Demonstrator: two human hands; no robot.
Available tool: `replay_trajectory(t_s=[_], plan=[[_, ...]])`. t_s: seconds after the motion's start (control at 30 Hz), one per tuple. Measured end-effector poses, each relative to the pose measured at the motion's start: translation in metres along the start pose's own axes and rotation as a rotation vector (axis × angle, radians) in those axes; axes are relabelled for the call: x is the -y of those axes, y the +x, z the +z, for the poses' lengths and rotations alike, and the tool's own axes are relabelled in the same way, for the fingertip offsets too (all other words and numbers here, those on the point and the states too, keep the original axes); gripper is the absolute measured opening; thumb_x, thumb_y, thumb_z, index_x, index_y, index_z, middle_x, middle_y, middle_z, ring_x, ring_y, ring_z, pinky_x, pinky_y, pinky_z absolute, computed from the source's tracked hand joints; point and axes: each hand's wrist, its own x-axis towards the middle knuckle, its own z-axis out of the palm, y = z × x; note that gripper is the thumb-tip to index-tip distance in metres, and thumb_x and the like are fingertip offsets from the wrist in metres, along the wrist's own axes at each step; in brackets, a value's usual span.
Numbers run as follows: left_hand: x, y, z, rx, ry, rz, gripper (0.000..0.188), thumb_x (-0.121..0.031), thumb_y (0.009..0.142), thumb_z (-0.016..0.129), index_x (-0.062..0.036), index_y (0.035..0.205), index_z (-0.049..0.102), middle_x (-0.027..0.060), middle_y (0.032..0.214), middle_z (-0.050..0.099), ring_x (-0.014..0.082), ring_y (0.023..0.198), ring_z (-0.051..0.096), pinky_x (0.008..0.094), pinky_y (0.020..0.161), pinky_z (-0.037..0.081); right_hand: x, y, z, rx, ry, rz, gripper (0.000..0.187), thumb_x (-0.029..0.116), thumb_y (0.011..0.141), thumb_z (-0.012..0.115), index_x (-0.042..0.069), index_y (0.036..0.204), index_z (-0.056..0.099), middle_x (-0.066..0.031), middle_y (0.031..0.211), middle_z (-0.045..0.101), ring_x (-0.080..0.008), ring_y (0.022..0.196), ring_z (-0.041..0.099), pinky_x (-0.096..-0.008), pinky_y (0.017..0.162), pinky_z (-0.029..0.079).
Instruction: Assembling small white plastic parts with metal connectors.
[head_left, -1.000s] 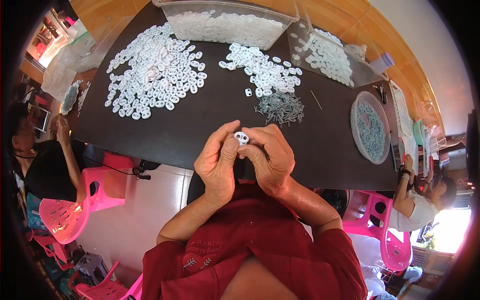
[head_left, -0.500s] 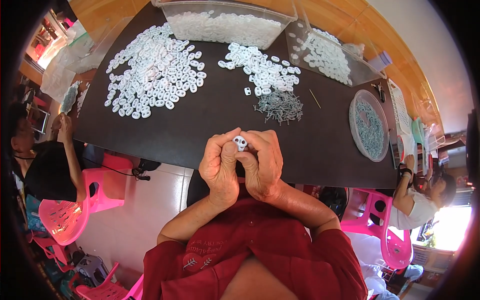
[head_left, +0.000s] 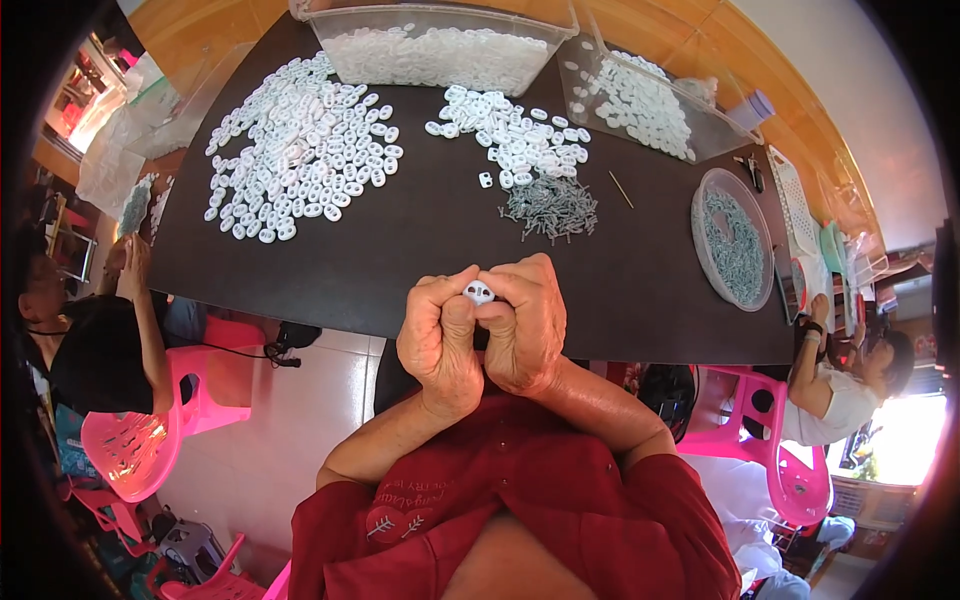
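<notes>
Between my two hands, just past the table's front edge, is a small white oval plastic piece with two dark holes (head_left: 479, 292). My left hand (head_left: 438, 340) pinches it from the left with thumb and forefinger. From the right, my right hand (head_left: 527, 325) grips the same piece, with the fingers curled and both thumbs close together. Beyond them lie a pile of grey screws (head_left: 548, 208) and, touching it, a smaller heap of white two-holed ovals (head_left: 515, 135). A much larger heap of such ovals (head_left: 300, 150) spreads at the left.
A clear bin of white pieces (head_left: 435, 60) stands at the back, another clear bin (head_left: 640, 105) right of it. A round tub (head_left: 735, 240) holds more grey screws. A thin stick (head_left: 622, 189) lies on the dark table (head_left: 340, 275). Two people sit at the sides.
The white piece has tilted between my fingers, and its face looks flatter and wider now. My hands stay together; the whole view has shifted slightly.
</notes>
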Motion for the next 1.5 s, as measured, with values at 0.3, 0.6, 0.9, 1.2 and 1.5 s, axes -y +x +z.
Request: replay_trajectory(t_s=[0.3, 0.6, 0.9, 1.2, 1.5], plan=[[0.007, 0.001, 0.006, -0.01, 0.081, 0.02, 0.018, -0.012, 0.096, 0.049, 0.0025, 0.101, 0.058, 0.0024, 0.077, 0.051, 0.0077, 0.064, 0.043, 0.0207, 0.057, 0.037, -0.007, -0.001, -0.001, 0.018, -0.027, -0.021, 0.013, 0.007, 0.086, 0.059, -0.003, 0.094, 0.055, -0.0127, 0.083, 0.055, -0.022, 0.063, 0.048, -0.0325, 0.054, 0.039], [0.001, 0.004, 0.002, 0.069, 0.027, -0.113, 0.024, -0.006, 0.096, 0.044, 0.0037, 0.116, 0.054, 0.0043, 0.086, 0.055, 0.0091, 0.074, 0.049, 0.021, 0.067, 0.041, -0.011, 0.005, -0.013, 0.022, 0.013, 0.065, 0.024, -0.007, 0.073, 0.064, -0.002, 0.095, 0.058, -0.0138, 0.084, 0.061, -0.0255, 0.069, 0.055, -0.0332, 0.06, 0.045], [0.005, 0.02, -0.017, 0.182, -0.092, -0.508, 0.033, -0.014, 0.094, 0.052, 0.0023, 0.122, 0.049, 0.0085, 0.089, 0.063, 0.0092, 0.07, 0.055, 0.0208, 0.062, 0.045, -0.086, 0.104, -0.077, -0.039, -0.265, 0.297, 0.014, 0.005, 0.082, 0.06, -0.001, 0.093, 0.065, -0.015, 0.083, 0.063, -0.0249, 0.075, 0.06, -0.0316, 0.069, 0.048], [0.042, 0.094, -0.017, 0.424, 0.581, 0.03, 0.014, -0.004, 0.084, 0.061, -0.0024, 0.098, 0.064, 0.0068, 0.075, 0.059, 0.0136, 0.063, 0.056, 0.0247, 0.057, 0.044, -0.218, 0.168, -0.118, 0.063, -0.884, 0.074, 0.017, 0.009, 0.076, 0.066, 0.004, 0.092, 0.066, -0.0124, 0.087, 0.064, -0.0284, 0.083, 0.058, -0.0382, 0.072, 0.045], [0.091, 0.131, 0.007, 0.708, 0.826, 0.322, 0.021, 0.0, 0.067, 0.067, -0.0082, 0.086, 0.066, 0.0079, 0.077, 0.055, 0.0263, 0.075, 0.057, 0.0381, 0.062, 0.045, -0.138, 0.123, -0.095, 0.127, -0.616, -0.163, 0.014, 0.0, 0.075, 0.065, 0.002, 0.088, 0.063, -0.0111, 0.09, 0.062, -0.0292, 0.083, 0.057, -0.0365, 0.074, 0.045]])
